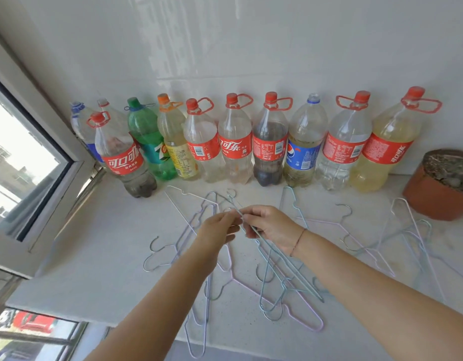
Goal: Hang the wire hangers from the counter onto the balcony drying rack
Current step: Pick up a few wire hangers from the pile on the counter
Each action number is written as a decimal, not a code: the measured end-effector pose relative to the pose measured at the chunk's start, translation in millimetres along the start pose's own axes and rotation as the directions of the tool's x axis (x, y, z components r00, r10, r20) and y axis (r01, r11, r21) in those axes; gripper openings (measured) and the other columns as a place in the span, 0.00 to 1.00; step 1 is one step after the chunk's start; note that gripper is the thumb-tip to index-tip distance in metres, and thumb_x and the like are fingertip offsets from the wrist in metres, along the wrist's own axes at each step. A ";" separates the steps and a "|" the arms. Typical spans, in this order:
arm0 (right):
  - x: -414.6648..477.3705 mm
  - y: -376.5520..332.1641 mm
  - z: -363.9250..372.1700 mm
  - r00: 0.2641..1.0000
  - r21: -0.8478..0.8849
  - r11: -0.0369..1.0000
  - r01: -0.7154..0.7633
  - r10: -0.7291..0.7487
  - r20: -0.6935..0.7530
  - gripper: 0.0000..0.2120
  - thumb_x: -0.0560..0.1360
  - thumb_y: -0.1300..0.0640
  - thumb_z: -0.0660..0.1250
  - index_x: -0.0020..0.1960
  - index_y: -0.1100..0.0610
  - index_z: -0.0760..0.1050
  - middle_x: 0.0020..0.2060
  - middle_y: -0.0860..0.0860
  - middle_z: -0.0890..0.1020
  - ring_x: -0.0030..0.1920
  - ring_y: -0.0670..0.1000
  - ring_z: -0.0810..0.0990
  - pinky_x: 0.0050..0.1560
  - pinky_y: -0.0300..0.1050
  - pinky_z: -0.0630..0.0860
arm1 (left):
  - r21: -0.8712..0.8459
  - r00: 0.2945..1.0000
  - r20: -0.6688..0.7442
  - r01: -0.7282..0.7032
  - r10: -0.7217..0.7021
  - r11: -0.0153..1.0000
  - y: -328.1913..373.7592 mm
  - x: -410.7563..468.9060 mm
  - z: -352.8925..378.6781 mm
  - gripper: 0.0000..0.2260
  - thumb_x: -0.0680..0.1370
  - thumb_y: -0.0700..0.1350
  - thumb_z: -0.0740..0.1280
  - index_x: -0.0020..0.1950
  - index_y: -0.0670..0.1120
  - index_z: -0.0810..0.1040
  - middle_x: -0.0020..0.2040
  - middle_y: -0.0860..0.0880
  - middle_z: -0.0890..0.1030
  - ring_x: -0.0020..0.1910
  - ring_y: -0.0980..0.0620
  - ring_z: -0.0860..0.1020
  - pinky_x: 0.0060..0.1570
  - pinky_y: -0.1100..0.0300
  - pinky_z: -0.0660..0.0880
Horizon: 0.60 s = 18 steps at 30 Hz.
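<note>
Glossy white tiles cover the wall behind a pale speckled counter that runs its full width. At left, a window in a light frame with a dark inner edge lets in bright daylight; blurred buildings show beyond the glass. A lower pane beneath the counter's left end shows something red outside. 11 plastic soft-drink bottles stand along the foot of the wall, most with red labels, and a terracotta flowerpot filled with dry soil sits at far right.
</note>
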State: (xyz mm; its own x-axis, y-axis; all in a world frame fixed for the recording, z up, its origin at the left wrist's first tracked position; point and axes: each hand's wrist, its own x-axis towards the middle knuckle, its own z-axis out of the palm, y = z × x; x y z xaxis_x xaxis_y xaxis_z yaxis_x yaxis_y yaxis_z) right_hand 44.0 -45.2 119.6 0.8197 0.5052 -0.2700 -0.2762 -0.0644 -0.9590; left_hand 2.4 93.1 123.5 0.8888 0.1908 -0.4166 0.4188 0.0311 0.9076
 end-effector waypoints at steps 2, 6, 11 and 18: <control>-4.6 8.1 -0.1 1.000 0.054 0.999 0.000 0.000 -0.013 0.09 0.78 0.64 0.60 0.56 0.64 0.75 0.33 0.54 0.74 0.34 0.48 0.72 0.37 0.35 0.75 | -0.216 0.992 0.110 0.085 -0.062 0.973 -0.1 4.3 11.5 0.08 0.79 0.43 0.61 0.50 0.42 0.78 0.45 0.43 0.80 0.44 0.48 0.79 0.51 0.56 0.74; -16.6 22.5 -19.8 0.998 0.113 0.992 -0.050 0.055 -0.042 0.09 0.79 0.62 0.58 0.52 0.59 0.77 0.37 0.52 0.78 0.38 0.47 0.77 0.43 0.38 0.75 | -0.322 0.993 0.104 0.084 -0.053 0.943 4.5 8.5 32.5 0.08 0.80 0.39 0.58 0.49 0.42 0.78 0.42 0.46 0.81 0.38 0.52 0.80 0.44 0.59 0.76; -38.6 66.2 -85.0 0.900 0.448 0.884 -0.135 0.299 -0.317 0.10 0.79 0.59 0.57 0.46 0.57 0.77 0.47 0.54 0.79 0.45 0.49 0.78 0.47 0.42 0.73 | -0.263 0.995 0.069 0.088 -0.072 0.961 1.0 18.7 44.2 0.10 0.81 0.39 0.58 0.46 0.45 0.78 0.36 0.49 0.79 0.34 0.53 0.79 0.45 0.60 0.74; -53.9 125.8 -123.3 0.708 0.680 0.697 -0.225 0.597 -0.377 0.15 0.80 0.57 0.55 0.59 0.66 0.72 0.67 0.61 0.71 0.65 0.58 0.71 0.66 0.51 0.66 | -0.217 0.994 0.047 0.103 -0.095 0.971 -9.2 30.9 49.5 0.11 0.81 0.39 0.56 0.47 0.45 0.78 0.39 0.48 0.79 0.38 0.51 0.77 0.44 0.60 0.73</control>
State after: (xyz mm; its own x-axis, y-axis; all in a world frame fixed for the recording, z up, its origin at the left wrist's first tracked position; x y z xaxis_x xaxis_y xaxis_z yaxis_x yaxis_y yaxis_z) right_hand 27.0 -186.7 2.8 0.6053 -0.0053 -0.7960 -0.7184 0.4271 -0.5491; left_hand 35.3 50.1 99.7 0.8528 0.1411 -0.5028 0.4575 0.2624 0.8496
